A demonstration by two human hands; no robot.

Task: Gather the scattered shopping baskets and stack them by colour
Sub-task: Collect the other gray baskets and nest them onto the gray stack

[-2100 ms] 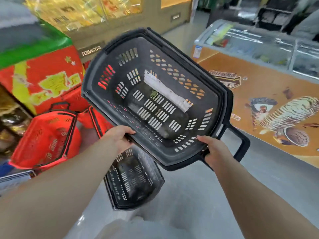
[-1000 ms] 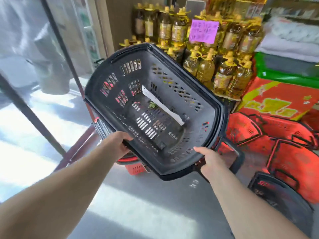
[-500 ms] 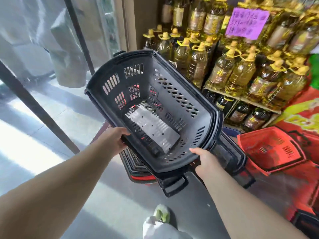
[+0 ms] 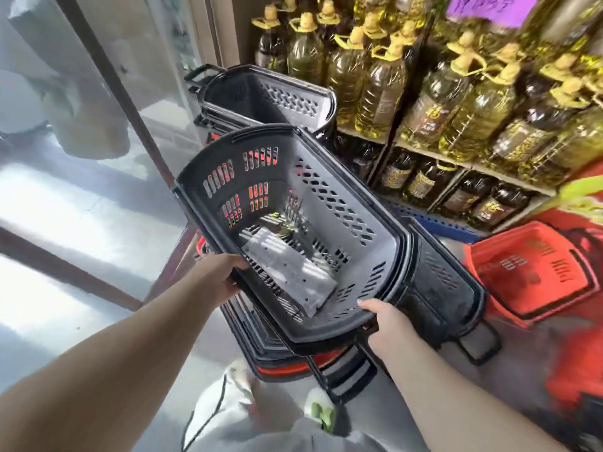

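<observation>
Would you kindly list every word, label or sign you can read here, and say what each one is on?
No text can be read with confidence.
Purple sign above the shelves: handwritten characters, cut off and blurred.
Oil bottles: labels with gold characters, too blurred to read.
Dark bottles on the lower shelf: labels too small.
Black basket held in both hands: no print visible.
Red basket: none visible.

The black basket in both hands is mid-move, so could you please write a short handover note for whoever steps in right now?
Left hand: gripping the black basket's near-left rim.
Right hand: gripping its near-right rim.
The basket is tilted, held just above a stack of black baskets on the floor.
A second black stack stands behind, beside the oil bottles.
One red basket lies loose on the right.
Done: black baskets mostly gathered.
Left: lower this one into the stack, then gather the red ones.
</observation>
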